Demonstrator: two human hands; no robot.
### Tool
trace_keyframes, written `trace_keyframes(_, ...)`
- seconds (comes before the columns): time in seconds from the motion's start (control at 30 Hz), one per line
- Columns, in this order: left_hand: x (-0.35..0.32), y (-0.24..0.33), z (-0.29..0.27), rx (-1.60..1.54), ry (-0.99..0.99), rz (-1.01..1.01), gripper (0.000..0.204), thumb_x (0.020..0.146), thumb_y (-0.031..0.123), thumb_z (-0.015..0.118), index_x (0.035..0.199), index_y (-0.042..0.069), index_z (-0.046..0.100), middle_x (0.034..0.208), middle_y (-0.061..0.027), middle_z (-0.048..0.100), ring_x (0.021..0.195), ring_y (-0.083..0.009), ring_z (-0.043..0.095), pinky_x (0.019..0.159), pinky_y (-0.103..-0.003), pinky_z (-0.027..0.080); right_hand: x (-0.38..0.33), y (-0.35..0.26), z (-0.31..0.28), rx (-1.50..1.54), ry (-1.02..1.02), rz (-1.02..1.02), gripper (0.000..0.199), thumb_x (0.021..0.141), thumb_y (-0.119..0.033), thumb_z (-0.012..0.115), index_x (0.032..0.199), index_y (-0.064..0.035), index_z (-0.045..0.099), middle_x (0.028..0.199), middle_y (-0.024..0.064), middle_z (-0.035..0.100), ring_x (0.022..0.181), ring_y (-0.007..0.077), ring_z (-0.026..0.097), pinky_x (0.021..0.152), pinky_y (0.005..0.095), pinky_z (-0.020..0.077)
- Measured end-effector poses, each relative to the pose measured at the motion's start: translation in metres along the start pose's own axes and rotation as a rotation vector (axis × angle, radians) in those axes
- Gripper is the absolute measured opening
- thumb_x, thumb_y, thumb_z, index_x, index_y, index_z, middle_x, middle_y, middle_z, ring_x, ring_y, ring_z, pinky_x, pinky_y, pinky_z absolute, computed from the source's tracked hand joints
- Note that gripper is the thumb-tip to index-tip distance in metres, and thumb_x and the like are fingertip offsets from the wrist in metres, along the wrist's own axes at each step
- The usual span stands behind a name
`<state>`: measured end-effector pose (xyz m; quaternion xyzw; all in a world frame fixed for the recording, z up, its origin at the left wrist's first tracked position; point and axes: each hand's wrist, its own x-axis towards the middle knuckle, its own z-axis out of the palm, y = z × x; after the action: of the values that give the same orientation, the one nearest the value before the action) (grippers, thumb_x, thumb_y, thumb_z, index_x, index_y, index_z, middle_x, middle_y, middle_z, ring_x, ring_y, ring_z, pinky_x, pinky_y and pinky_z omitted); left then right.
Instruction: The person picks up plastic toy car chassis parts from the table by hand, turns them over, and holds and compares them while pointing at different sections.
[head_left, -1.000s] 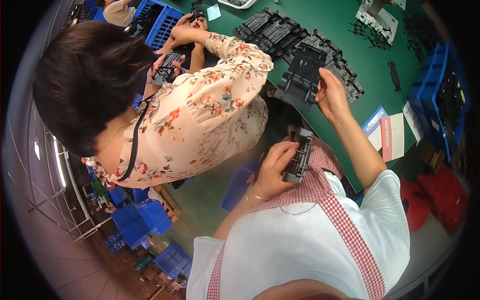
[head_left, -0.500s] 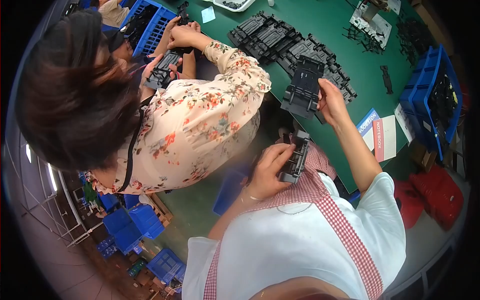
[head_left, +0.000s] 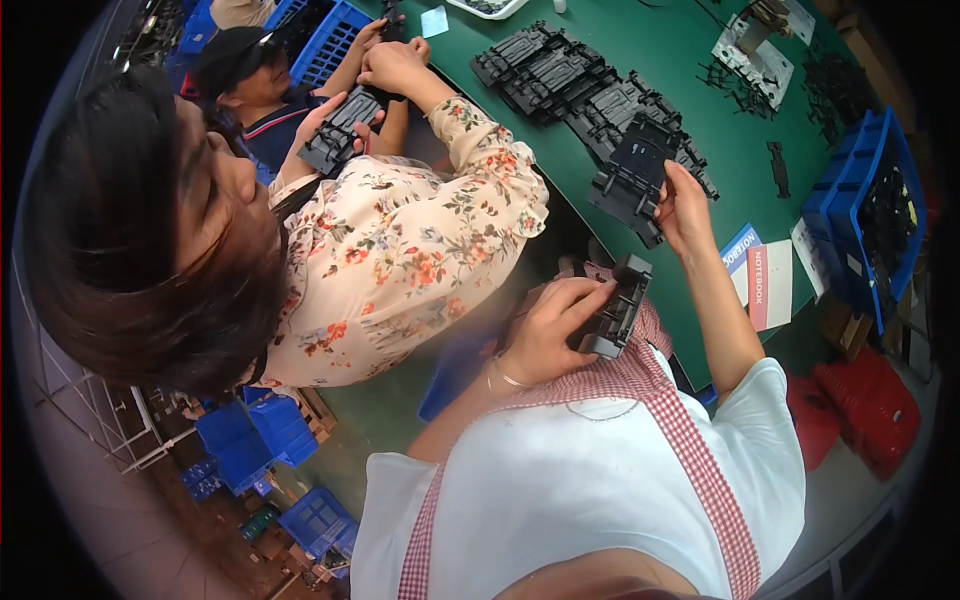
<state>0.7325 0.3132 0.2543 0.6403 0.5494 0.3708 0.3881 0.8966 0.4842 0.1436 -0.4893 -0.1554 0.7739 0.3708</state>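
My left hand (head_left: 548,330) is closed on a black moulded plastic frame (head_left: 626,305), tilted on edge in front of the checked apron. Its fingers lie along the top and the thumb is underneath. A flat black plastic chassis (head_left: 637,165) is gripped at its right edge by my right hand (head_left: 686,212), raised over the near edge of the green table. The chassis hangs just in front of a pile of similar black chassis (head_left: 555,75) and partly covers it. The two held parts are apart from each other.
Left of me a co-worker in a floral blouse (head_left: 400,240) holds another black chassis (head_left: 343,130). Beyond sits a person in a dark cap (head_left: 232,65). On the green table (head_left: 740,190) lie notebooks (head_left: 768,285). A blue crate (head_left: 838,205) of black parts stands right.
My right hand has shifted slightly right and down with the chassis, which is tilted more. My left hand with the frame has moved a little right. The co-worker's head has turned, showing the capped person.
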Motion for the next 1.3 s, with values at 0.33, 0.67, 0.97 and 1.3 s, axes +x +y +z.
trace_keyframes(0.33,0.029,-0.021,0.007,-0.017,-0.045,0.003,0.077,0.055,0.014,0.077,0.125,0.004,0.048,0.116,-0.0134,0.051,0.107,-0.031,0.049,0.093,-0.04,0.039,0.033,-0.002,-0.012,-0.019,0.083,0.025,0.016,0.091,-0.025,0.053,0.08,-0.0131,0.051,0.058,-0.0032,0.046,0.047,0.0078,0.045,0.041,0.022,0.0378)
trace_keyframes(0.67,0.049,-0.052,0.011,-0.017,-0.057,-0.043,0.083,0.049,0.014,0.078,0.126,0.005,0.048,0.116,-0.0131,0.05,0.108,-0.0307,0.049,0.094,-0.04,0.037,0.075,0.006,-0.018,-0.002,0.024,0.053,0.018,0.092,-0.023,0.051,0.078,-0.0128,0.049,0.059,-0.0029,0.047,0.048,0.008,0.046,0.042,0.0217,0.0378)
trace_keyframes(0.97,0.055,-0.058,0.004,0.032,-0.023,0.012,0.071,0.059,0.018,0.076,0.123,0.004,0.049,0.117,-0.0144,0.052,0.104,-0.0325,0.052,0.09,-0.04,0.041,0.08,0.014,-0.015,-0.054,0.099,0.04,0.015,0.091,-0.025,0.053,0.093,-0.0109,0.056,0.061,-0.0022,0.048,0.049,0.0073,0.047,0.041,0.0222,0.0417)
trace_keyframes(1.3,0.065,-0.068,-0.002,0.013,-0.04,0.01,0.069,0.06,0.017,0.077,0.122,0.002,0.05,0.111,-0.0155,0.053,0.101,-0.0323,0.053,0.087,-0.039,0.044,0.101,-0.017,-0.017,-1.0,-0.321,-0.318,0.025,0.095,-0.025,0.046,0.084,-0.0027,0.048,0.067,-0.0013,0.04,0.061,0.0084,0.038,0.056,0.023,0.0336)
